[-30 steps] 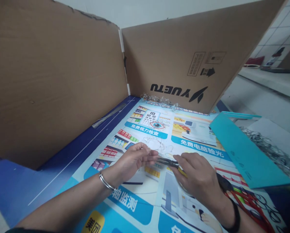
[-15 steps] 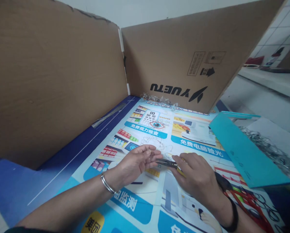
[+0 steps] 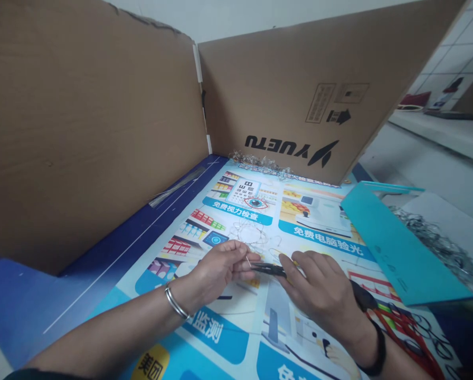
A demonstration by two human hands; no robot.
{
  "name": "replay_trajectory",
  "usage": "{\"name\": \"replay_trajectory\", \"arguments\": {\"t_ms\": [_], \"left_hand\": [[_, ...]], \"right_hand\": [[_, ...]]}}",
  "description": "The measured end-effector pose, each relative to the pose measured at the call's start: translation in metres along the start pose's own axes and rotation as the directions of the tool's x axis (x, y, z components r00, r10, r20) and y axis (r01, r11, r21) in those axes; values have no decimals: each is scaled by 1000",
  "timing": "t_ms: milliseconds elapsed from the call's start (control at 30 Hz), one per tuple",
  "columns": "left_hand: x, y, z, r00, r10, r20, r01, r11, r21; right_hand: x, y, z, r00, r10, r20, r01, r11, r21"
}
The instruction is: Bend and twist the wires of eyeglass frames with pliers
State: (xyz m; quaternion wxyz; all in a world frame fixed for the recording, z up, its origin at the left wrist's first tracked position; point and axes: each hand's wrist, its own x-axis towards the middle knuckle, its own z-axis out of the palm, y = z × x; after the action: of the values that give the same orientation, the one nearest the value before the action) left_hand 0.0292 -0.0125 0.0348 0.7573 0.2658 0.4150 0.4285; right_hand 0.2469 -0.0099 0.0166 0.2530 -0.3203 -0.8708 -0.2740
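Head view: your left hand (image 3: 220, 268) is pinching a thin wire piece (image 3: 247, 260), and your right hand (image 3: 319, 289) is clamping black pliers (image 3: 268, 269) against it. Loose wire loops (image 3: 251, 232) are lying just beyond your fingers, and a teal box (image 3: 395, 250) is sitting right of your right hand.

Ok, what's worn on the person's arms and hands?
No gloves on left hand or right hand. A thin silver bangle circles the left wrist, a black band the right. Forearms bare; a dark sleeve shows by the left elbow.
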Motion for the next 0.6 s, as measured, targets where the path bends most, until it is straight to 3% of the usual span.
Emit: {"name": "replay_trajectory", "arguments": {"t_ms": [600], "left_hand": [[2, -2, -3, 995, -22, 95, 16, 998, 66]], "right_hand": [[-2, -2, -2, 998, -60, -14, 61, 998, 4]]}}
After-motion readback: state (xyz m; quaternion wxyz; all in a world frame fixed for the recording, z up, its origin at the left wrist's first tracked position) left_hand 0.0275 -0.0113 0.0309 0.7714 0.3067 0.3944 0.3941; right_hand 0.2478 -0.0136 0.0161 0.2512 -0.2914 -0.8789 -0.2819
